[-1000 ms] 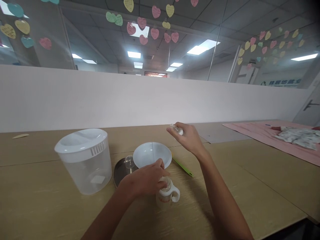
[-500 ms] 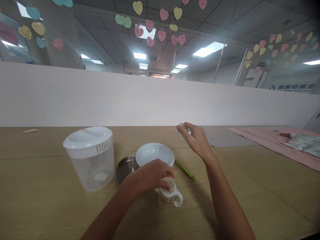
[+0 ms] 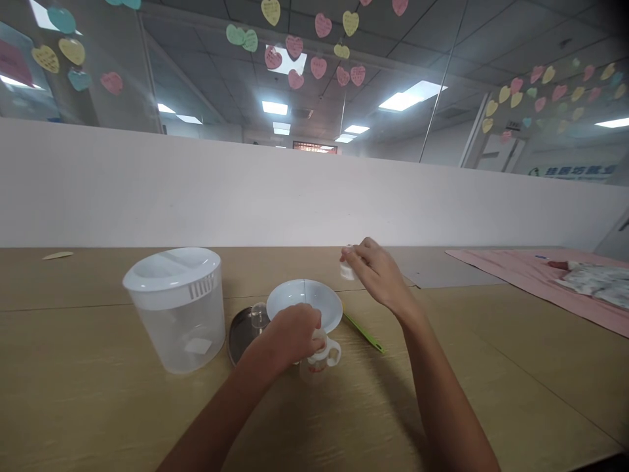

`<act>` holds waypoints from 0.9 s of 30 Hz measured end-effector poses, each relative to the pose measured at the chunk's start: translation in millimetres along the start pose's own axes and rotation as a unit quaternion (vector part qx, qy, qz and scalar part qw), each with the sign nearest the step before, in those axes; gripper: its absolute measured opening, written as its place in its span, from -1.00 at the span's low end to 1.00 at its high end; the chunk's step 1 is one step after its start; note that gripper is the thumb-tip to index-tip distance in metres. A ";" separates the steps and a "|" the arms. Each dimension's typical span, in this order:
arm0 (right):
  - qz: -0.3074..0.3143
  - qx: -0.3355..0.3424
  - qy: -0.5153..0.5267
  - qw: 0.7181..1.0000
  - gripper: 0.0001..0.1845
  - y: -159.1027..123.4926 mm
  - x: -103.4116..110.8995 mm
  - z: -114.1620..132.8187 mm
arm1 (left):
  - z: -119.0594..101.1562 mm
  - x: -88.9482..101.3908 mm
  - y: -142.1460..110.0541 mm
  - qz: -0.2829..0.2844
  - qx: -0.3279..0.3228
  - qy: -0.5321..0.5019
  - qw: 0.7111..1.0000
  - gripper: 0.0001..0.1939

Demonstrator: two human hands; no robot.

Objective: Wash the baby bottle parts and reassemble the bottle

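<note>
My left hand (image 3: 292, 333) is closed around the top of a clear baby bottle (image 3: 313, 373) with white looped handles, just in front of the bowl. Its fingers cover part of the bottle's neck. Above and to the right, my right hand (image 3: 381, 278) pinches a small white ridged bottle cap (image 3: 346, 271) in the air. Behind the bottle is a white bowl (image 3: 328, 303). A clear domed cover (image 3: 259, 316) stands on a dark oval tray (image 3: 238, 335), which my left forearm and hand partly hide.
A translucent bucket (image 3: 171, 328) with a white lid stands at the left. A green-handled utensil (image 3: 366, 334) lies right of the bowl, its head hidden. A pink cloth (image 3: 521, 272) lies at far right. A white wall (image 3: 246, 196) borders the table's back.
My left hand has shifted the bottle away from me and slightly left. My right hand has moved a little left, and the cap is turned so its white ridged side shows.
</note>
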State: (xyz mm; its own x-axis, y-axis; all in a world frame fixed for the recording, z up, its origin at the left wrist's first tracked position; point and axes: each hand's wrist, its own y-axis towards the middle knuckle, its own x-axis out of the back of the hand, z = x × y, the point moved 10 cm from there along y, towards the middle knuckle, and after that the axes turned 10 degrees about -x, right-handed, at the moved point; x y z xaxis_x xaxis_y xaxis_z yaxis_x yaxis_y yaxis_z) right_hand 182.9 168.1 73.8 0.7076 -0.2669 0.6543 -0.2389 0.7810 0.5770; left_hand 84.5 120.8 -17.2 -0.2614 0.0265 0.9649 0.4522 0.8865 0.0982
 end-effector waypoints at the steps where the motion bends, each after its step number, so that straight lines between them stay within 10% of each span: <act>1: 0.057 0.014 0.007 0.998 -0.49 -1.6 -10.8 3.5 | 2.7 1.7 0.2 -0.002 0.002 -0.003 1.000 -0.80; 5: 0.277 0.059 0.041 0.958 -0.57 -17.7 -54.0 13.0 | 13.0 1.1 1.2 0.011 0.007 -0.028 1.000 -0.78; 10: 0.401 0.046 0.053 0.913 -0.70 -30.9 -81.0 3.8 | 24.3 -3.3 5.1 0.005 -0.010 -0.103 0.995 -0.65; 21: 0.432 0.034 0.005 0.901 -0.77 -38.1 -101.3 1.7 | 33.0 -15.9 13.2 0.019 -0.067 -0.204 0.976 -0.30; 27: 0.415 0.115 -0.014 0.902 -0.68 -49.1 -110.2 22.8 | 21.1 -35.9 14.2 0.085 -0.110 -0.226 0.964 -0.59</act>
State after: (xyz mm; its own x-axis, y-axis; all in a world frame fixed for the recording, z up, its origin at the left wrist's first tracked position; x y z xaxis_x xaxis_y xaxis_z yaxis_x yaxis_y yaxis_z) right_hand 101.5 146.4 -15.6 0.2048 0.3395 0.9180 -0.8124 0.5821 -0.0341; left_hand 82.3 142.2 -55.6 -0.4896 0.4050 0.7722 0.6780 0.7336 0.0451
